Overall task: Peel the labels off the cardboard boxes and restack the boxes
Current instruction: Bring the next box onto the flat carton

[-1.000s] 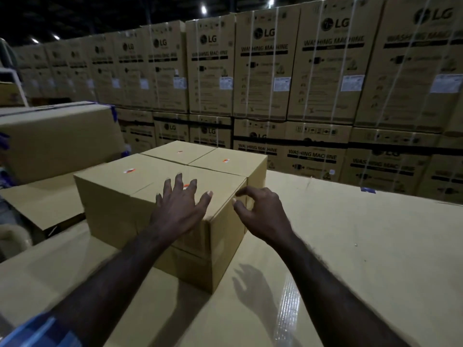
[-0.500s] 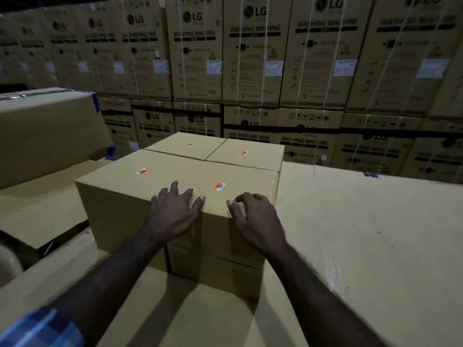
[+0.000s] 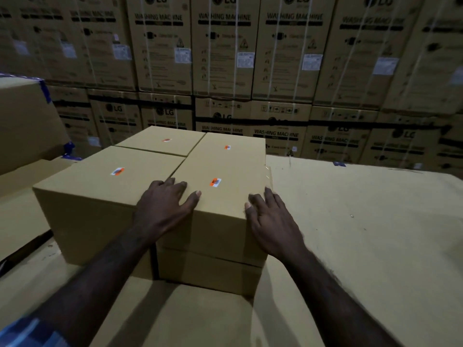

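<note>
**LG cartons legible, stickers not**

The tall brown cardboard cartons (image 3: 223, 46) stacked along the back wall carry a black "LG" logo and "WASHING MACHINE". Their white paper labels (image 3: 245, 60) and the small orange-and-white stickers (image 3: 215, 182) on the plain boxes are too small to read.

Stacked washing-machine cartons (image 3: 283, 53) form a wall across the background, each strapped and bearing a white sheet. A large carton (image 3: 22, 121) with blue tape (image 3: 46, 90) stands at left.
</note>
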Tool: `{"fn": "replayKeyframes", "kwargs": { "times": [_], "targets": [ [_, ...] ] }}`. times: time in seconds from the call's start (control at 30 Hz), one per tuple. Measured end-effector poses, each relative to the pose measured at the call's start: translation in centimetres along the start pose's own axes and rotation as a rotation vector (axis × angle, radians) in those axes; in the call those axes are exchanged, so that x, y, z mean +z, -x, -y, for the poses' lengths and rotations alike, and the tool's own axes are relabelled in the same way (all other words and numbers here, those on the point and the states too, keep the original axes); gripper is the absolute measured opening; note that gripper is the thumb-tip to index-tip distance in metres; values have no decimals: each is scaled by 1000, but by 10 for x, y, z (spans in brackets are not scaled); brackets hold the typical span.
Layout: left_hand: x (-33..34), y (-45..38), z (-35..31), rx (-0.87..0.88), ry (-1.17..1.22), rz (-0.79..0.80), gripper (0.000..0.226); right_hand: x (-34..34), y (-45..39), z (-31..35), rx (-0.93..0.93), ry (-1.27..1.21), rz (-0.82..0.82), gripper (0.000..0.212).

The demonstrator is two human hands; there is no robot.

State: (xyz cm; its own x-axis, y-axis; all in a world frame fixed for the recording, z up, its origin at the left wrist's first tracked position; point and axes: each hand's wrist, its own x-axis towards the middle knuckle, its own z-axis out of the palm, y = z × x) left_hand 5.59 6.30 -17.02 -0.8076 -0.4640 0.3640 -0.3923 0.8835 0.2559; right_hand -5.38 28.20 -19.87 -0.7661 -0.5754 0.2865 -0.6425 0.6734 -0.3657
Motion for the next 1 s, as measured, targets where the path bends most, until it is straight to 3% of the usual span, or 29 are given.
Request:
{"fn": "replayKeyframes", "kwargs": {
  "times": [0.27, 0.4, 0.57, 0.73, 1.0],
  "targets": [
    [-4, 0, -15, -106, 396, -96, 62, -6, 7, -14, 79, -204, -2, 49],
    [-11, -1, -29, -163, 419, -110, 54, -6, 6, -13, 173, -301, -89, 44],
    [-22, 3, -65, -101, 402, -186, 45, -16, 16, -27, 224, -375, -169, 47],
    [-36, 3, -107, -29, 387, -216, 47, -59, 24, -48, 264, -430, -212, 48],
    [-31, 10, -210, 0, 507, -247, 47, -163, 42, -119, 259, -266, -311, 46]
  ]
}}
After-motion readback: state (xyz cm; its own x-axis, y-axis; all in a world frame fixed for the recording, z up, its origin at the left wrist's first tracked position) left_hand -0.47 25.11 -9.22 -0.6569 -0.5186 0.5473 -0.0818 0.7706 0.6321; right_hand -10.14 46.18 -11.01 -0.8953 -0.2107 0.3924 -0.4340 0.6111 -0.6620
